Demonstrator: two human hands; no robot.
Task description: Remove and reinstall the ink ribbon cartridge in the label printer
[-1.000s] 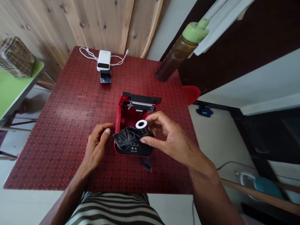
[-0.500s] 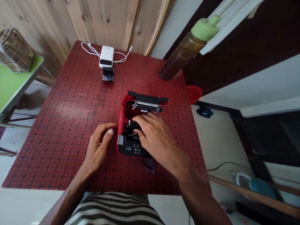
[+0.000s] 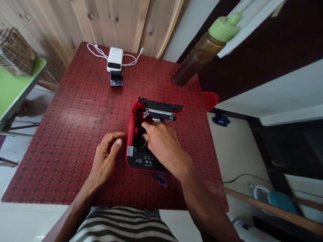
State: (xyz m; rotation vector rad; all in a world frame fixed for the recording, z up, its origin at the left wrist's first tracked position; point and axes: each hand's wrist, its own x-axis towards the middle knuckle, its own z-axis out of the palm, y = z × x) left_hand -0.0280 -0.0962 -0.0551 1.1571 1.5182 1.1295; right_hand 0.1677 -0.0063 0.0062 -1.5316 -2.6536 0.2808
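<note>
A red-and-black device (image 3: 145, 164) is set upright, its hinged lid (image 3: 159, 107) raised at the far side. Inside the device's cavity, a glossy black roll (image 3: 141, 143) is only partly shown.

A right hand (image 3: 164, 143) obscures much of the black film (image 3: 140, 144) inside a red machine (image 3: 130, 132), whose panel lettering (image 3: 148, 165) is illegibly small.

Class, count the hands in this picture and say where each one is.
2: the left hand is beside the open red-and-black device; the right hand is reaching into it, partly hidden.
</note>
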